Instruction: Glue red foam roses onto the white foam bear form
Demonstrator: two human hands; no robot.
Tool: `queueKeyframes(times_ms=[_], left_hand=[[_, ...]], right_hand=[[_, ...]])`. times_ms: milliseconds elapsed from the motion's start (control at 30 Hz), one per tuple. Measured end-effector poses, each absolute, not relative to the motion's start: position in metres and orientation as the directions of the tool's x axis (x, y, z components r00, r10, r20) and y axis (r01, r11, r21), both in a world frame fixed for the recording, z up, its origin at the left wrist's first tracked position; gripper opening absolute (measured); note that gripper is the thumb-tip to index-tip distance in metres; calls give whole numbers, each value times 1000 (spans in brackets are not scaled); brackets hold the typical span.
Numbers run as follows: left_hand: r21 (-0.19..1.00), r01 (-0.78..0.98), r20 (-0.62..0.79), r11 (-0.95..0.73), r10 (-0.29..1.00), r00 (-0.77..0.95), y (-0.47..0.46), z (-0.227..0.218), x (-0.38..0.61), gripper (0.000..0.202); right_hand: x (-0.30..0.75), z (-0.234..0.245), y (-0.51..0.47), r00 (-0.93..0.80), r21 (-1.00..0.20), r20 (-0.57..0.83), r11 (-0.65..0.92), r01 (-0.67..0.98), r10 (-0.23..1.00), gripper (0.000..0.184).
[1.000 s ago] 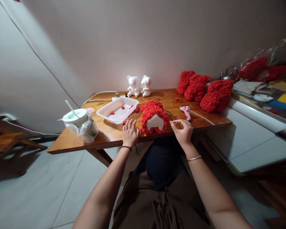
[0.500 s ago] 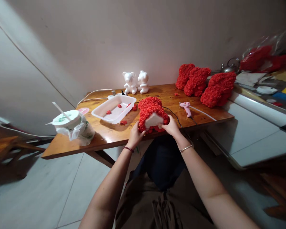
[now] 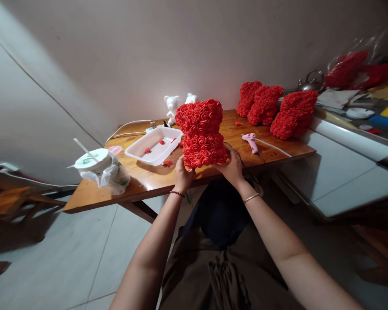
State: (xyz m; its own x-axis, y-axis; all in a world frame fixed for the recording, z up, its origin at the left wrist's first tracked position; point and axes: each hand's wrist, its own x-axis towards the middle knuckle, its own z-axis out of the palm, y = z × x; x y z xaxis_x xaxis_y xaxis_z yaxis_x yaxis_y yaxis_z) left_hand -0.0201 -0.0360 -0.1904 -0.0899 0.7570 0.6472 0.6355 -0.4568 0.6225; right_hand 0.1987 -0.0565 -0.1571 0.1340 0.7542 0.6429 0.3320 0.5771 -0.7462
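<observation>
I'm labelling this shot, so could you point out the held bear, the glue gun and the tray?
Held bear point(image 3: 203, 129): head view, on the middle of its rose-covered surface.
Glue gun point(image 3: 253, 144): head view, on its pink handle.
Tray point(image 3: 151, 141): head view, on a bare part of its floor.

The left hand is bare; a slim bracelet of small dark red beads encircles its wrist; the right hand is bare, with a narrow silver-coloured bangle at the wrist; both forearms are sleeveless. The brown garment carries gathered, strip-like folds at front centre; dark navy cloth covers the legs, its detail lost in shadow.
</observation>
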Motion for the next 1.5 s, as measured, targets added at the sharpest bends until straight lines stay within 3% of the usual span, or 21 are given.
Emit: queueKeyframes(times_ms=[533, 700, 933, 1233, 1333, 1500], left_hand=[[571, 656, 688, -493, 724, -55, -39, -186, -22, 44], [511, 691, 650, -511, 756, 78, -48, -172, -24, 46], [546, 695, 502, -467, 847, 175, -47, -170, -26, 56], [534, 714, 417, -452, 876, 242, -52, -169, -27, 70], [567, 738, 400, -367, 905, 143, -56, -156, -43, 61], [571, 821, 403, 14, 866, -294, -31, -96, -89, 30]], right_hand=[[200, -164, -57, 157, -753, 643, 582, 307, 749, 73], [204, -165, -47, 208, -835, 534, 471, 286, 820, 83], [208, -186, -29, 290, -976, 194, 154, 157, 937, 79], [206, -196, -28, 273, -981, 170, 135, 143, 947, 88], [208, -199, -30, 233, -973, 221, 199, 114, 947, 92], [216, -203, -43, 213, -925, 369, 337, 175, 904, 86]])
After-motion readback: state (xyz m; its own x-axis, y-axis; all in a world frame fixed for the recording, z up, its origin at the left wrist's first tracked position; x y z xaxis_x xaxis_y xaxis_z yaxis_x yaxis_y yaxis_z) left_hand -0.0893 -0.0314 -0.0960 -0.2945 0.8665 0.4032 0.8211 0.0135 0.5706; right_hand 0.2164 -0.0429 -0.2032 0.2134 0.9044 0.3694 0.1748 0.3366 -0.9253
